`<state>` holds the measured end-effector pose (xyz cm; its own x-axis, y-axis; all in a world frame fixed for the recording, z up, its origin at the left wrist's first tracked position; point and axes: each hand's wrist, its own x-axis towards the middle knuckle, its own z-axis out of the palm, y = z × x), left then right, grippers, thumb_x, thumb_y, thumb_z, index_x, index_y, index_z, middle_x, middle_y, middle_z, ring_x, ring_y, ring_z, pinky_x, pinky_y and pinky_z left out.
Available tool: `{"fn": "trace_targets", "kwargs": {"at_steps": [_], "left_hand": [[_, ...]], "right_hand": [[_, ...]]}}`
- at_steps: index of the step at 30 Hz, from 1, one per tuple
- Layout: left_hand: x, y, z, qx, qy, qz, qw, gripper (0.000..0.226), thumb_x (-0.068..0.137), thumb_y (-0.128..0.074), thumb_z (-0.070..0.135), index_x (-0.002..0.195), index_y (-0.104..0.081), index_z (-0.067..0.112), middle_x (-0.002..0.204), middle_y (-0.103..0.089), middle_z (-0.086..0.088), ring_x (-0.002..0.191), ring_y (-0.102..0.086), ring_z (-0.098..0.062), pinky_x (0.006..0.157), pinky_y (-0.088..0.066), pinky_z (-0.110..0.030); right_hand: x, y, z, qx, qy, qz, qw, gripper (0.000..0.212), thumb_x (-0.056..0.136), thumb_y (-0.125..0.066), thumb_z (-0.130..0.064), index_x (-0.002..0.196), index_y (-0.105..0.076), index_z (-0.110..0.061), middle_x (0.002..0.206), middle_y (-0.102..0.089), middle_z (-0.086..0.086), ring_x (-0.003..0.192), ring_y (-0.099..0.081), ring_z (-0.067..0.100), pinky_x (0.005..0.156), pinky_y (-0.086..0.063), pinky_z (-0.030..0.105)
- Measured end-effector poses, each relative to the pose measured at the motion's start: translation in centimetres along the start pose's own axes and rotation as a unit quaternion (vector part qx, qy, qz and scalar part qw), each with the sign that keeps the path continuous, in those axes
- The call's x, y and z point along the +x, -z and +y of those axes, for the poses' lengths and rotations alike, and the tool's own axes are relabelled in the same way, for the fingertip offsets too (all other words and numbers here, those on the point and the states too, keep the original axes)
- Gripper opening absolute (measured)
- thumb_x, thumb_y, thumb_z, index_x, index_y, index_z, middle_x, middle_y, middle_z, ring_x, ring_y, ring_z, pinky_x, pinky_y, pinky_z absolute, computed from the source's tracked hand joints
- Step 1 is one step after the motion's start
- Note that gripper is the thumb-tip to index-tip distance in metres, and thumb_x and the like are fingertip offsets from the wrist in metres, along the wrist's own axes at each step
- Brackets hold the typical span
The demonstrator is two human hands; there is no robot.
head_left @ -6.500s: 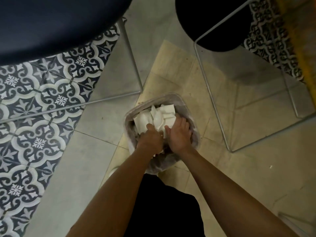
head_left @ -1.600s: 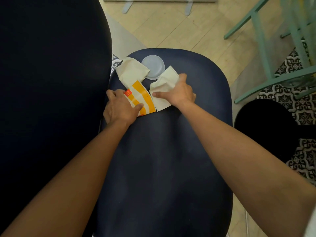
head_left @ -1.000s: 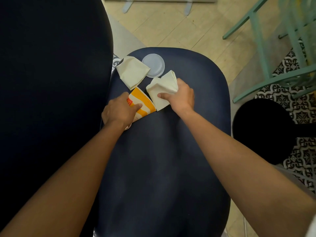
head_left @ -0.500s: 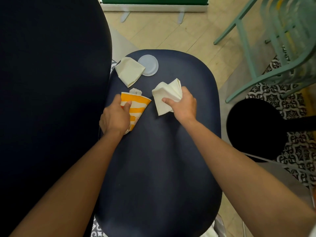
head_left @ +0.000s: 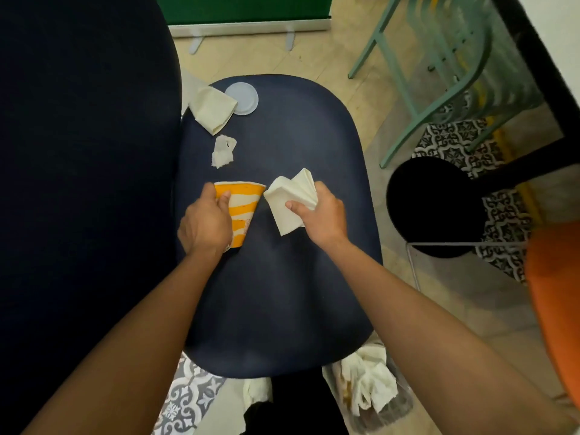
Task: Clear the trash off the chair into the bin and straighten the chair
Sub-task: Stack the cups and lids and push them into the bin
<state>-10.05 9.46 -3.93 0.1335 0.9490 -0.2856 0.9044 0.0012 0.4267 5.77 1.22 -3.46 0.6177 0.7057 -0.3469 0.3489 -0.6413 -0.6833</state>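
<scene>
Two holds, head view: left hand (head_left: 204,227) wrapped round striped cup (head_left: 243,211), right hand (head_left: 320,215) pinching folded napkin (head_left: 290,202), both over chair seat (head_left: 282,293). Lift both clear, drop into bin (head_left: 403,403) on floor by seat's near edge; then second napkin (head_left: 213,109), scrap (head_left: 222,150), lid (head_left: 244,97).

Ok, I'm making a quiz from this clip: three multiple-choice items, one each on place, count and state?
1. Where is the lid? A in the bin; B on the seat, far edge; C in a hand.
2. How many unheld things lie on the seat? A one; B three; C five.
3. What is the left hand doing? A gripping the cup; B lying flat; C pointing.
B, it lies beside the folded napkin; B, lid, napkin, crumpled tissue; A, it curls round the cup.
</scene>
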Motion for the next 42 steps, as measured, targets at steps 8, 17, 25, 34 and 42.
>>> {"fn": "trace_targets", "kwargs": {"at_steps": [8,17,25,34,42], "left_hand": [[-7.2,-1.2,-0.3,-0.047,-0.036,-0.03,0.998,0.032,0.1,-0.033,0.039,0.101,-0.043,0.008,0.097,-0.06,-0.016,0.082,-0.054,-0.029,0.065,-0.04,-0.037],[-13.7,-4.1,0.3,-0.086,-0.075,-0.059,0.992,0.028,0.099,-0.035,0.037,0.1,-0.038,0.01,0.093,-0.059,-0.014,0.085,-0.058,-0.033,0.066,-0.046,-0.04],[-22.4,-7.7,0.8,-0.123,-0.091,-0.088,0.984,0.026,0.099,-0.037,0.036,0.097,-0.038,0.01,0.086,-0.056,-0.009,0.077,-0.055,-0.028,0.061,-0.042,-0.037],[-33.3,-13.9,1.1,-0.092,-0.119,-0.151,0.977,0.022,0.1,-0.036,0.033,0.094,-0.034,0.012,0.079,-0.051,-0.008,0.079,-0.055,-0.034,0.063,-0.036,-0.035],[-37.5,-22.0,-1.5,-0.061,-0.065,-0.255,0.963,0.027,0.1,-0.035,0.026,0.112,-0.04,0.002,0.106,-0.06,-0.026,0.099,-0.055,-0.042,0.07,-0.033,-0.034]], "right_hand": [[-7.4,1.9,4.5,0.001,-0.035,0.044,0.998,0.032,0.083,-0.067,-0.04,0.089,-0.046,-0.017,0.092,-0.06,0.001,0.086,-0.059,0.023,0.072,-0.054,0.041],[-12.5,4.1,9.4,0.028,-0.046,0.074,0.996,0.037,0.082,-0.068,-0.038,0.101,-0.048,-0.013,0.098,-0.061,0.003,0.09,-0.059,0.022,0.071,-0.052,0.037],[-18.7,8.5,15.7,0.062,-0.038,0.067,0.995,0.037,0.081,-0.071,-0.032,0.106,-0.05,-0.014,0.1,-0.061,-0.001,0.091,-0.059,0.02,0.065,-0.045,0.026],[-24.9,12.2,24.2,0.009,-0.062,0.065,0.996,0.031,0.079,-0.073,-0.026,0.099,-0.053,-0.013,0.09,-0.061,-0.002,0.084,-0.059,0.019,0.068,-0.048,0.033],[-27.5,8.6,33.8,-0.039,-0.149,0.064,0.986,0.032,0.087,-0.063,-0.023,0.113,-0.049,-0.011,0.099,-0.062,0.004,0.092,-0.059,0.026,0.069,-0.04,0.029]]}}
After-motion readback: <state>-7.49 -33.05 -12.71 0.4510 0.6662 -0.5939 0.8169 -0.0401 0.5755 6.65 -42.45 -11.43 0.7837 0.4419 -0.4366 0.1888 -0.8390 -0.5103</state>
